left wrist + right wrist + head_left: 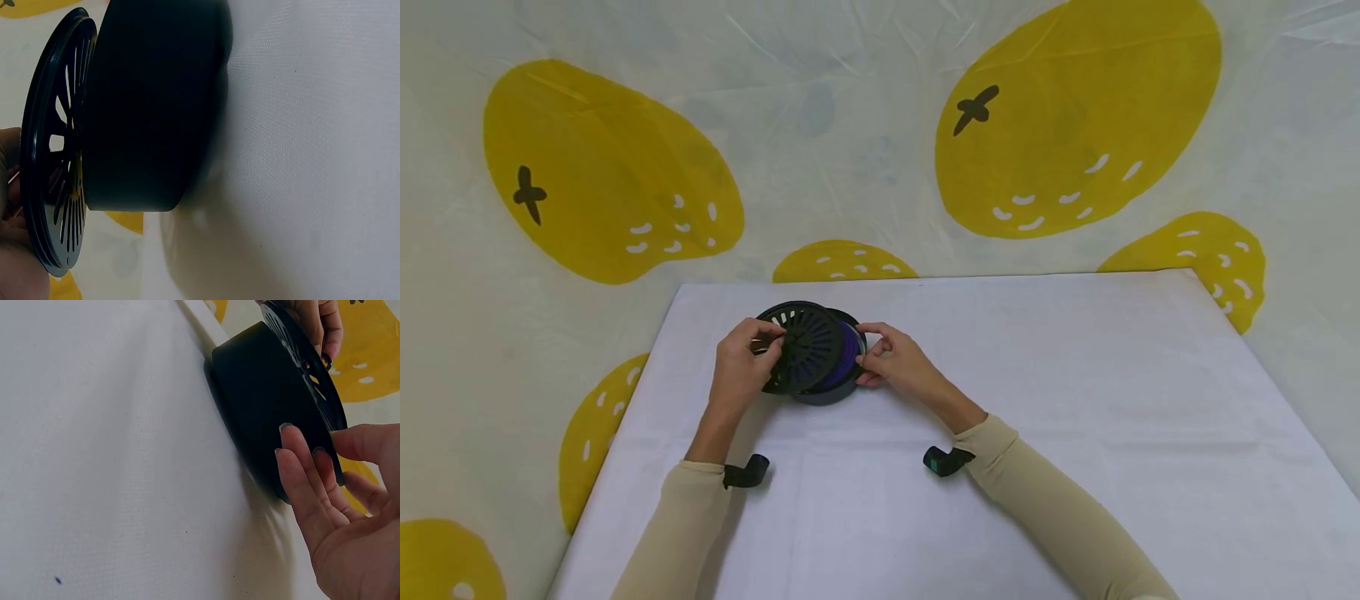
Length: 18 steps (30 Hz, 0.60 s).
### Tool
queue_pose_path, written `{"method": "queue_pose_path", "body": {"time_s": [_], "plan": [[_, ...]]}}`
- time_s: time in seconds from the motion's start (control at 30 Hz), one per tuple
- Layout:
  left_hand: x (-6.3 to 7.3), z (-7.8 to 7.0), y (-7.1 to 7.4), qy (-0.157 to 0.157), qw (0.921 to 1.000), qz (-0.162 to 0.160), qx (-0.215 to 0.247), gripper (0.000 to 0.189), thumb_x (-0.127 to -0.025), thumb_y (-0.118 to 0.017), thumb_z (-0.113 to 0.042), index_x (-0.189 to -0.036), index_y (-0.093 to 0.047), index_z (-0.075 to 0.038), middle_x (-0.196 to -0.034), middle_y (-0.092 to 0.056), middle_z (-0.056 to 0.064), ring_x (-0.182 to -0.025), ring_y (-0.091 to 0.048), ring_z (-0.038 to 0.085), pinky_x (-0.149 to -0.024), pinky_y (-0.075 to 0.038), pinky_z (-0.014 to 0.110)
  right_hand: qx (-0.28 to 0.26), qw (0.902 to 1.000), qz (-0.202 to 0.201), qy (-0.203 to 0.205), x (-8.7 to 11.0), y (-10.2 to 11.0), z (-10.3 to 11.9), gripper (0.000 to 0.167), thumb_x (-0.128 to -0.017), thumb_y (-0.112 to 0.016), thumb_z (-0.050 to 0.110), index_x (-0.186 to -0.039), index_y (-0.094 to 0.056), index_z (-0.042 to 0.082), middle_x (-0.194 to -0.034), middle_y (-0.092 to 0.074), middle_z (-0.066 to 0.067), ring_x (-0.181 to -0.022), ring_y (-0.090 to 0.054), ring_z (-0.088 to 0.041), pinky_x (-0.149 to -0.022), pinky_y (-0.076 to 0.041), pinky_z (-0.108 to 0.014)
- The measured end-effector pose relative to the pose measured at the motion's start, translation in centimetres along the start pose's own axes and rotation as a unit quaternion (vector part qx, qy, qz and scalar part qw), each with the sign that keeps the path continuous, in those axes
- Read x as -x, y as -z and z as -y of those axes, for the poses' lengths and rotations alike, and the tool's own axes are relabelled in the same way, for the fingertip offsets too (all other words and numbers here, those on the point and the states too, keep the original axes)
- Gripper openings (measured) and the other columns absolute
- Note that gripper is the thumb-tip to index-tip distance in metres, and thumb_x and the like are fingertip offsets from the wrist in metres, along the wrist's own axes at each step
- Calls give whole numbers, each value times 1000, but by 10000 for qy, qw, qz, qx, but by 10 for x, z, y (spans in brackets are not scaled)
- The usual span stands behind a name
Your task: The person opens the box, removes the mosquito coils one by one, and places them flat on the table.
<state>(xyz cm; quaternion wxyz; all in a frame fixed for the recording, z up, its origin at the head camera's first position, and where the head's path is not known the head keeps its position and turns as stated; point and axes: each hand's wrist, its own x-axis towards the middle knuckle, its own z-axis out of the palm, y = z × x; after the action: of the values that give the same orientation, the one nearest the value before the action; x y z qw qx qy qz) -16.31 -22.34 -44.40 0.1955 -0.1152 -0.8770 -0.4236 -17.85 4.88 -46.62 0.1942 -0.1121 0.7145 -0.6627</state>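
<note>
Pinching, with the fingers of the left hand (743,362), a slotted lid (808,367) — tilted, offset left over the round black case (822,399) near the desk (1037,458)'s far edge; curving right hand (904,364) fingers round the case's right side — beside exposed purple insert (848,357).

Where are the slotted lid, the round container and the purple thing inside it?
Slotted lid (806,345), head view: near its centre.
Round container (150,112), left wrist view: side wall.
Purple thing (849,350), head view: its uncovered right part.
</note>
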Motion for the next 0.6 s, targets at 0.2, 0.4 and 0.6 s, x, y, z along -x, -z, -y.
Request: {"method": "queue_pose_path", "body": {"time_s": [0.2,0.4,0.6], "plan": [[0,0,8,103,9999,-28,-24,13,-89,-73,2,-101,-71,-3,-101,-68,8,-93,-68,19,-82,-61,39,-91,9999,71,63,0,1,-1,59,-94,-69,4,-148,-47,9,-91,-60,-13,-86,-73,-43,-77,-62,-50],[2,4,15,133,9999,-67,10,13,-89,-73,4,-100,-71,-1,-100,-68,9,-92,-68,19,-81,-60,28,-102,9998,119,128,1,1,-1,61,-94,-67,2,-150,-44,9,-92,-57,-12,-89,-72,-46,-78,-62,-51],[4,9,19,150,9998,-121,29,13,-88,-72,5,-100,-71,0,-100,-68,9,-92,-68,21,-80,-54,11,-105,9998,56,159,0,1,-2,63,-94,-66,0,-151,-42,10,-92,-57,-10,-88,-72,-45,-77,-63,-48]]}}
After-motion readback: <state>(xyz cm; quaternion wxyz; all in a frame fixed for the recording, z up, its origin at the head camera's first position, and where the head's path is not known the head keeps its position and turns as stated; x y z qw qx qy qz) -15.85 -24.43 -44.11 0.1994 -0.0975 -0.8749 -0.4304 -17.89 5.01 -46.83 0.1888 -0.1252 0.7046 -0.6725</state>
